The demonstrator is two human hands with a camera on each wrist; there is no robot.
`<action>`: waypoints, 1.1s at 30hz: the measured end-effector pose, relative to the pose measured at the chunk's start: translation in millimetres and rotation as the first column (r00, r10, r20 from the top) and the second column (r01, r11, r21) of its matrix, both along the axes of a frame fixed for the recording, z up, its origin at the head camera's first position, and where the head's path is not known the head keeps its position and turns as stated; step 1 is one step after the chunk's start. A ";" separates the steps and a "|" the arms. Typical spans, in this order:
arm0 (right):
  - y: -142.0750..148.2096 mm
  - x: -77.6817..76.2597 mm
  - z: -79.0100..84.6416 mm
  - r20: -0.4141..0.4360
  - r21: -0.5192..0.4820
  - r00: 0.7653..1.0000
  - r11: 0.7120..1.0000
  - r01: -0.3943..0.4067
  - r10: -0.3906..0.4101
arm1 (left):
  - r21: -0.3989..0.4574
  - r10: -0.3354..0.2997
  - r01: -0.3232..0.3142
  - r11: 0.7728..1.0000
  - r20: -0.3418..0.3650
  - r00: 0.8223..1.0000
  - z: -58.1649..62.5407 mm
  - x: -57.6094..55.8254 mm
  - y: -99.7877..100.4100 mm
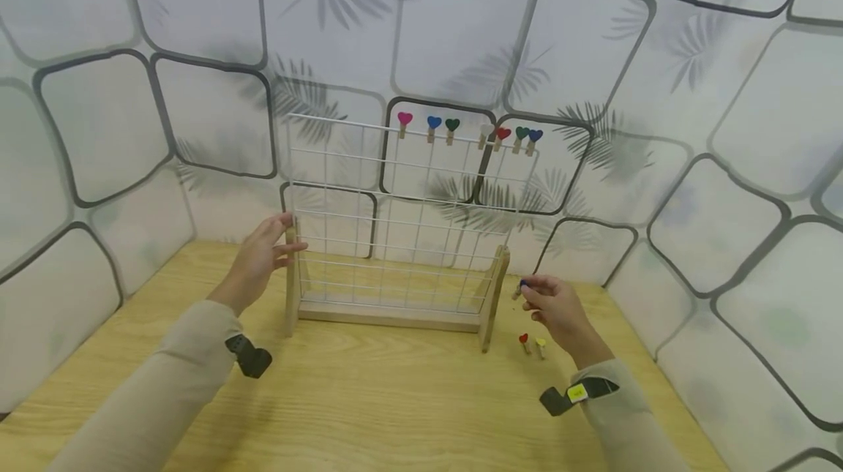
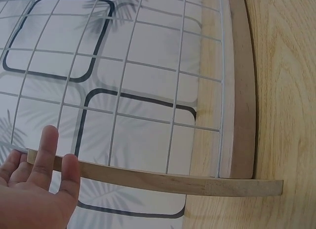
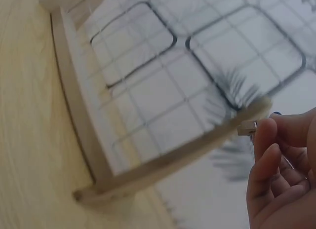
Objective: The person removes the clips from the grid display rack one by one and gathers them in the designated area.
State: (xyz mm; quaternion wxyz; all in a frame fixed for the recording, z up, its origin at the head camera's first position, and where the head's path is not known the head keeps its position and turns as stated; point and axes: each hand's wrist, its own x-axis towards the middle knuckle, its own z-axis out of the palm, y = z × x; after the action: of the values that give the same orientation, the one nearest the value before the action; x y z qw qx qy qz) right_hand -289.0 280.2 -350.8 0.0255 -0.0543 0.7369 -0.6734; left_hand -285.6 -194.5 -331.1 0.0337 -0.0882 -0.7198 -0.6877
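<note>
Nearest are two pale sleeves (image 1: 165, 369), with a black device (image 1: 250, 357) at each wrist, above the wooden table (image 1: 369, 413). On it lie, near each other, a red heart peg (image 1: 525, 342) and a yellow heart peg (image 1: 541, 347). The right hand (image 1: 560, 311) is curled, thumb and finger pinching a blue heart peg (image 1: 523, 284) near the right post (image 1: 496, 300) of the wire rack (image 1: 388, 317). The left hand (image 1: 262, 252) is loosely extended; its fingers, almost straight, touch the upper part of the left post (image 1: 291, 289). Along the rack's top are clipped seven heart pegs (image 1: 433, 123), and behind is the patterned wall (image 1: 461, 33)
</note>
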 end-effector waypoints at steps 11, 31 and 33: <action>53.7 0.3 -46.5 0.093 0.145 0.979 0.975 0.166 -0.180 | -0.010 -0.022 0.022 1.000 0.004 1.000 1.0 1.8 0.3; 86.2 5.1 -90.5 0.157 0.357 0.938 0.903 0.239 -0.310 | 0.001 -0.002 0.002 1.000 0.005 1.000 1.3 1.4 -0.1; 86.3 6.7 -93.5 0.173 0.338 0.934 0.909 0.243 -0.314 | 0.008 0.001 -0.001 1.000 0.008 1.000 0.7 0.6 0.7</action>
State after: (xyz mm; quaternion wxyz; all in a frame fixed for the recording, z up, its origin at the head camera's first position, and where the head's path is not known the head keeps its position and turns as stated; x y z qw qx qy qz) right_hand -282.2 366.5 -444.3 0.0193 0.1325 0.8261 -0.5474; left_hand -284.9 -193.7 -330.5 0.0312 -0.0849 -0.7172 -0.6910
